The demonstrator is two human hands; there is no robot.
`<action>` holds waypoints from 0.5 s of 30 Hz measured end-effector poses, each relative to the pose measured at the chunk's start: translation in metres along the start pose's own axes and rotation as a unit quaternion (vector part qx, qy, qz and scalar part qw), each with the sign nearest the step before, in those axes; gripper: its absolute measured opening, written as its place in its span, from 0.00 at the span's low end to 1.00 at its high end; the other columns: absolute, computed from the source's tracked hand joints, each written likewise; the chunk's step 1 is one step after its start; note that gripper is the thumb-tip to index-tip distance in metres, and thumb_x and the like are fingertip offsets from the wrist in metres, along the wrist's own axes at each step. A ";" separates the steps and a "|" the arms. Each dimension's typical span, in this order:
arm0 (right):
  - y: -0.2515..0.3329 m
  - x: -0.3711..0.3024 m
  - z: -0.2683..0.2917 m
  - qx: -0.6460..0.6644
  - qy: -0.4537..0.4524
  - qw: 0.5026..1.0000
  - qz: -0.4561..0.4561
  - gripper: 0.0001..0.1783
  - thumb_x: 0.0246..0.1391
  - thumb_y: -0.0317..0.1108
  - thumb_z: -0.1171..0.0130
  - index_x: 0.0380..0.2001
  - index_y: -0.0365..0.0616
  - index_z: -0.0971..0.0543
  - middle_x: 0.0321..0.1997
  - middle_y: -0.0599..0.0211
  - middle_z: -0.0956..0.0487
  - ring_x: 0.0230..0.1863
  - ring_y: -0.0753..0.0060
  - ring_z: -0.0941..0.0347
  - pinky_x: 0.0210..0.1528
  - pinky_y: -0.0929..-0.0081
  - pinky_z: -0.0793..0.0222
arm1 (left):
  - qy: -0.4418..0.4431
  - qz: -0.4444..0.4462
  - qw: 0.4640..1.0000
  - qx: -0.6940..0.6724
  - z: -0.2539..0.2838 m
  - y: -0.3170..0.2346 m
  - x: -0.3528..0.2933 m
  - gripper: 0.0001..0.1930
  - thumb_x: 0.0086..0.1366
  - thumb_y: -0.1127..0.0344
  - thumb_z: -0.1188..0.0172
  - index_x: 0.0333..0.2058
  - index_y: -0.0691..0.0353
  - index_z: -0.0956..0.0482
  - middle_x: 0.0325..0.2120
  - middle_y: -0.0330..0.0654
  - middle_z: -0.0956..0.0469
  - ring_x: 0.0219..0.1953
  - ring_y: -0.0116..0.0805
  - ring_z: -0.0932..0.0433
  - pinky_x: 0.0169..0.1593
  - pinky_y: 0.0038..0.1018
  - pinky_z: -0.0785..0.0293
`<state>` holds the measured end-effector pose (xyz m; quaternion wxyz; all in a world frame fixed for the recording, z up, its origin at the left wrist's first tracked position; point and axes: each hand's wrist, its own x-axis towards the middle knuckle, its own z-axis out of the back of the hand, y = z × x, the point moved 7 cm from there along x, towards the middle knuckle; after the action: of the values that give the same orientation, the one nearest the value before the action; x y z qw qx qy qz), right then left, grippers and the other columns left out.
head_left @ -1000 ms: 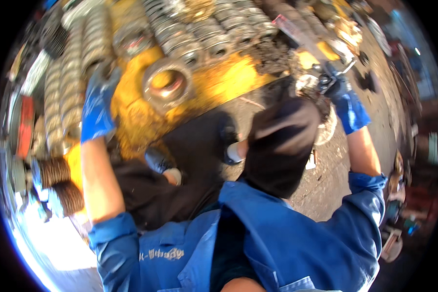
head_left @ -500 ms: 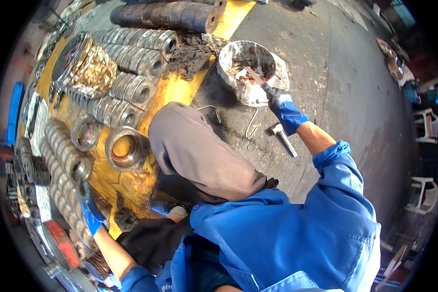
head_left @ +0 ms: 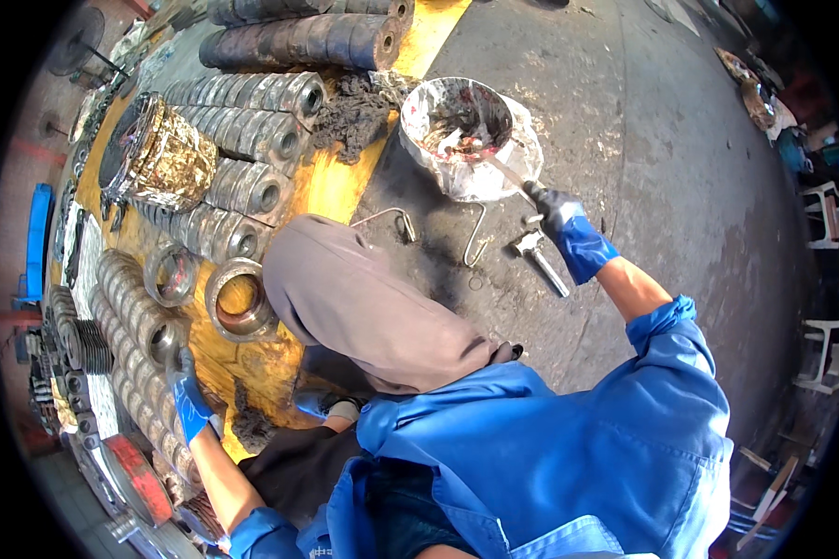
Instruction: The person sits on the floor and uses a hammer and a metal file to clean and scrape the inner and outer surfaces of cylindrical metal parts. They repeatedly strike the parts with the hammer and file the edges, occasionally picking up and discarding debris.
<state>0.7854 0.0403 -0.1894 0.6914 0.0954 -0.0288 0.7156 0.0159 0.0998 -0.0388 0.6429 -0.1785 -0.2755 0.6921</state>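
My right hand point(head_left: 573, 233), in a blue glove with a dark palm, is closed round a scraper point(head_left: 508, 172) with a flat, thin blade. The blade slants up-left to the near rim of a bucket point(head_left: 424, 168), lined with white plastic and dirty inside. A hammer point(head_left: 543, 265) lies on the floor just below this hand. My left hand point(head_left: 190, 401), also gloved in blue, rests with fingers stretched out against the end of a row of metal rings point(head_left: 135, 298). Beside it stand a flanged metal collar point(head_left: 236, 300) and a smaller ring point(head_left: 170, 275) on the yellow board.
Two bent metal hooks point(head_left: 475, 233) lie between my knee and the bucket. Dark greasy sludge point(head_left: 352, 116) is heaped beside it. More ring rows point(head_left: 242, 186), a foil-wrapped bucket point(head_left: 172, 158) and dark rollers point(head_left: 298, 42) stand left and far. A red-rimmed wheel point(head_left: 138, 478) is near left.
My right hand has drawn back toward me and right, pulling the scraper blade from inside the bucket to its near rim. My left hand stays by the ring row. The view has shifted slightly.
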 end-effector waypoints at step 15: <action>-0.100 -0.093 -0.121 0.768 -0.101 0.244 -0.583 0.11 0.64 0.43 0.58 0.28 0.56 0.30 0.34 0.60 0.17 0.16 0.65 0.28 0.14 0.71 0.39 | 0.074 0.326 0.905 -0.263 -0.146 0.081 -0.028 0.30 0.63 0.49 0.42 0.60 0.54 0.34 0.52 0.39 0.28 0.48 0.32 0.27 0.52 0.33 0.35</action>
<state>0.8755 -0.0264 -0.3339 0.5097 0.6436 0.5285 -0.2162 0.0421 0.0921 -0.2058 0.3294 -0.4713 -0.3255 0.7506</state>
